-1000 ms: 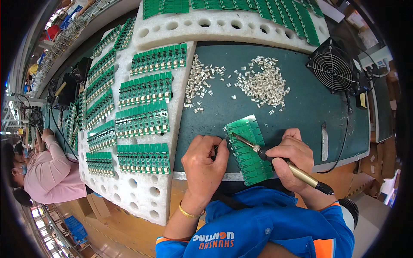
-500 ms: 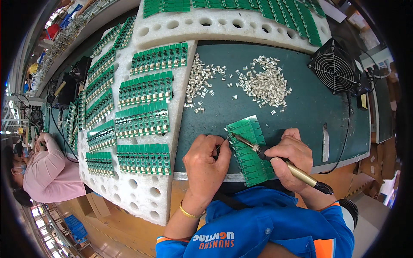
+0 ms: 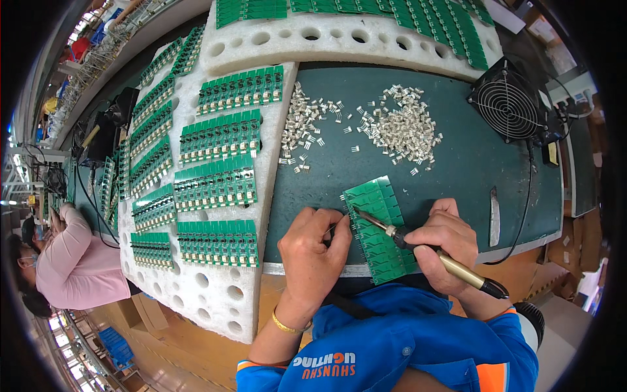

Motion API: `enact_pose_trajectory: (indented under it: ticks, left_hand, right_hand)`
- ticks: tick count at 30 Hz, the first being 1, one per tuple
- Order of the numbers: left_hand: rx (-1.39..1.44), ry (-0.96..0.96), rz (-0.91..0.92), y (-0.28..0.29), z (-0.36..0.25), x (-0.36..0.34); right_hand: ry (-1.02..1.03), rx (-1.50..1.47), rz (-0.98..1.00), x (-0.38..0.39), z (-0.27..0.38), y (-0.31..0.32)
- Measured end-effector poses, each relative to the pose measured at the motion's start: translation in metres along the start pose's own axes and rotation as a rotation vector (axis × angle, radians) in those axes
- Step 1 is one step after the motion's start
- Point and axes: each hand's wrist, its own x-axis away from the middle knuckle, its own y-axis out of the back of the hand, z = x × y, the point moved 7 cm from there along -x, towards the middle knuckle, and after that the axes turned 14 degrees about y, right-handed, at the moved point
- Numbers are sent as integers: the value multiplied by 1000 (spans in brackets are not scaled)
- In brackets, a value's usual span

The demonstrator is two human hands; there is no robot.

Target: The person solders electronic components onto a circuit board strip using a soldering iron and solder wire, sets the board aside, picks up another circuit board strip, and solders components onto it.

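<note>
A green circuit board panel (image 3: 379,228) lies on the dark green bench top, its rows of pins along the left edge. My right hand (image 3: 447,238) grips a soldering iron (image 3: 450,261) with a gold-coloured handle, and its tip rests on or just over the panel's left side. Beside that edge, my left hand (image 3: 315,245) is closed in a pinch on a thin solder wire, mostly hidden by the fingers. Beyond the panel lie two heaps of small white pin connectors, a larger heap (image 3: 405,127) and a smaller heap (image 3: 302,121).
To the left, a white foam board (image 3: 228,300) bears rows of populated circuit boards (image 3: 219,242). Another foam slab (image 3: 281,49) with green boards spans the back. A black fan (image 3: 508,104) stands at right, near a metal blade (image 3: 494,217). A co-worker in pink (image 3: 81,261) sits at far left.
The iron's tip has shifted slightly toward me along the panel's left edge, and my right hand has come with it. My left hand has barely moved.
</note>
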Motion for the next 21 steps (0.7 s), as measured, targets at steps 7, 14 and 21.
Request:
enact_pose_trajectory:
  ticks: [7, 14, 21]
  left_hand:
    - [1, 14, 0, 2, 2, 2]
    - [-14, 34, -3, 1, 1, 0]
    - [-30, 32, 13, -1, 1, -1]
  right_hand:
    - [-2, 20, -6, 1, 1, 5]
    - [-18, 17, 4, 2, -2, 0]
    - [-13, 2, -4, 2, -4, -1]
